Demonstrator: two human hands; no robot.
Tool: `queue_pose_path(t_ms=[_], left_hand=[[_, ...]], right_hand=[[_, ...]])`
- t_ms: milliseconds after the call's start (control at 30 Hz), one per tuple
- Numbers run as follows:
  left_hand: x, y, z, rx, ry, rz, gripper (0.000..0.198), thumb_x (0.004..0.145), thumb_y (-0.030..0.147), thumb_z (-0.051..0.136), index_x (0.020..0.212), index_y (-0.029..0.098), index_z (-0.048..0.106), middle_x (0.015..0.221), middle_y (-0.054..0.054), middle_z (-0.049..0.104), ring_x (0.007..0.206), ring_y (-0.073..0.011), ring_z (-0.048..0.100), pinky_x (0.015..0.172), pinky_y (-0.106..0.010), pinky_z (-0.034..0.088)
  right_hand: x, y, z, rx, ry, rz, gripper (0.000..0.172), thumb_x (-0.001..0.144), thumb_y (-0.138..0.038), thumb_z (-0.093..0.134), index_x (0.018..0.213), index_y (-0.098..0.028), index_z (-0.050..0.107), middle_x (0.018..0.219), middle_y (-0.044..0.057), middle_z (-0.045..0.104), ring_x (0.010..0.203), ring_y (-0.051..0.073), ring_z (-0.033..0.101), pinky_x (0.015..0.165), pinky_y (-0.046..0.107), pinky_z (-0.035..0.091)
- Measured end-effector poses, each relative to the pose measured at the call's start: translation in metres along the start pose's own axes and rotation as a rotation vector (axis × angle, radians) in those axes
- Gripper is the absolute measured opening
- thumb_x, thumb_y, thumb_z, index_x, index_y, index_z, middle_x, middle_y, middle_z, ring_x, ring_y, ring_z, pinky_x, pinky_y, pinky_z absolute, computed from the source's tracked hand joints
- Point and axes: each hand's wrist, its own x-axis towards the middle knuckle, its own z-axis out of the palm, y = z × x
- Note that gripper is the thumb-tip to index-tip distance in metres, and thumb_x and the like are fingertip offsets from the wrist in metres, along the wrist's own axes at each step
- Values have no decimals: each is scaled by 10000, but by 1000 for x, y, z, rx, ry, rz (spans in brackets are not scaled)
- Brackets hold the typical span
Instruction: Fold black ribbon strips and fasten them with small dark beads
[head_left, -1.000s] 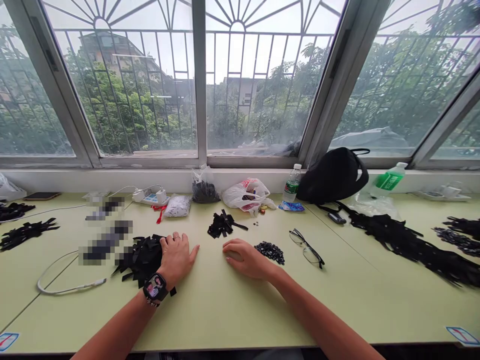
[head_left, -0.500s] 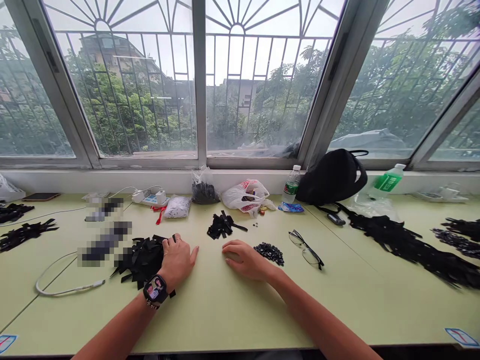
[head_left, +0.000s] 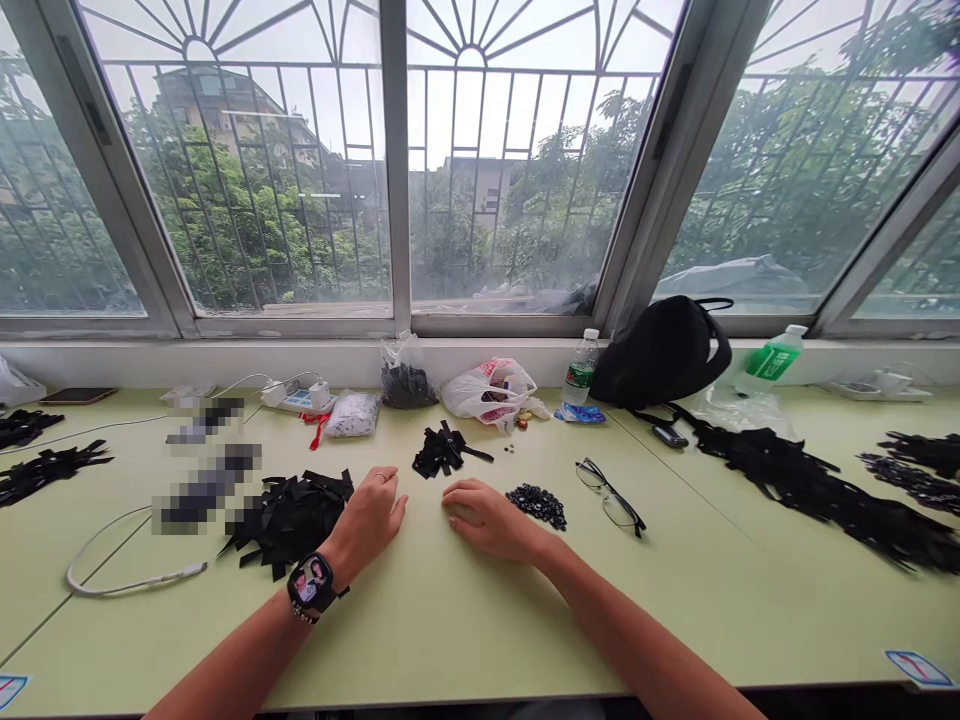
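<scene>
My left hand (head_left: 371, 515), with a ring and a wrist watch (head_left: 310, 585), rests on the pale green table (head_left: 465, 620) just right of a pile of black strips (head_left: 289, 515). Its fingers curl down and its thumb sticks out; what they hold, if anything, is hidden. A short gap to the right, my right hand (head_left: 487, 518) lies on the table with its fingers bent under. A small heap of black beads (head_left: 538, 503) is right beside it. A black bundle of strips (head_left: 442, 452) lies just beyond both hands.
Glasses (head_left: 611, 495) lie right of the beads. Along the window sill stand plastic bags (head_left: 491, 388), a water bottle (head_left: 581, 368), a black bag (head_left: 660, 350) and a power strip (head_left: 300, 397). A white cable (head_left: 112, 575) loops at left; long black trims (head_left: 817, 490) lie at right.
My left hand has slid right, off the pile of black strips, toward my right hand, and its spread fingers have curled. The right hand has barely moved.
</scene>
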Motion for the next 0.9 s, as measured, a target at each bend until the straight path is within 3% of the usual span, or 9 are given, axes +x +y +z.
queue_pose_path(t_ms=[133,333,633,833,900], left_hand=[[0,5,-1,-208,48,90,365,958,91,493,1255,151,697,1323,-129,690,1285,-248,626,1144,-413,508],[1,5,-9,-389,67,41,489,854,12,507,1249,222,703,1234,-57,752,1133,-211,709,1040,-379,577],[2,8,-10,-469,74,11,219,952,160,588,1107,225,728,1085,-40,783,931,-189,737,910,-341,605],[-1,4,-11,-264,-13,13,371,937,181,642,1303,227,683,1272,-83,725,1225,-264,644,1091,-426,515],[-1,1,-9,-263,-70,40,329,953,158,608,1258,224,713,1232,-79,741,1219,-254,644,1081,-399,519]], right_hand=[[0,0,1,-1,1,-6,256,933,-154,632,1159,-232,724,1238,97,715,1168,254,657,1058,403,532],[-1,-1,0,-1,9,2,244,932,-167,641,1147,-239,731,1234,93,719,1173,258,659,1055,402,532],[0,1,1,8,5,-2,248,934,-174,646,1160,-239,728,1242,93,713,1170,255,656,1060,407,529],[-1,2,0,13,-4,-5,254,940,-173,638,1171,-236,722,1248,94,710,1173,252,652,1062,404,528],[-1,1,0,11,-8,-4,251,941,-176,636,1168,-237,723,1243,93,712,1174,254,652,1060,404,530]])
